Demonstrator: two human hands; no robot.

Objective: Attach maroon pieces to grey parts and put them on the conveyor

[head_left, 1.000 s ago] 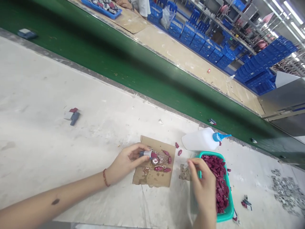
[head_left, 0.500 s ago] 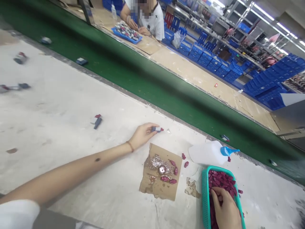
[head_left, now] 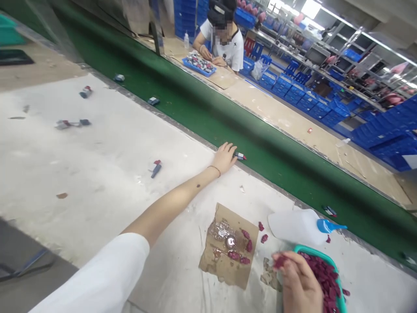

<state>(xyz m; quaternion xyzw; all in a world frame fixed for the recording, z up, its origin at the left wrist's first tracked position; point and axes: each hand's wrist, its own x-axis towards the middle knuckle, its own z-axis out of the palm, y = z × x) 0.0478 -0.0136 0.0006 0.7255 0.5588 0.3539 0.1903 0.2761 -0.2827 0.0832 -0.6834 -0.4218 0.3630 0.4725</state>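
My left hand [head_left: 225, 158] reaches over the edge of the green belt [head_left: 273, 169], fingers spread. Right by its fingertips lies a small dark-blue and grey piece with a red tip [head_left: 240, 156], on the belt. Between the thumb and fingers of my right hand [head_left: 301, 280] is a small dark-red plastic piece [head_left: 280, 261], lifted beside the teal basket [head_left: 341, 300] full of similar pieces. A torn cardboard sheet [head_left: 208, 265] between my arms carries a wet, shiny patch, a small round cap and several red pieces.
A white squeeze bottle with a blue nozzle [head_left: 293, 226] lies beyond the basket. More blue-grey pieces sit on the belt and on the white table [head_left: 110, 174] at left. Across the belt, a co-worker [head_left: 228, 39] works by a blue tray [head_left: 197, 71].
My left hand has moved forward from the table to the belt, and the blue-grey piece now lies there. My right hand has risen out of the basket with a red piece. The view has shifted.
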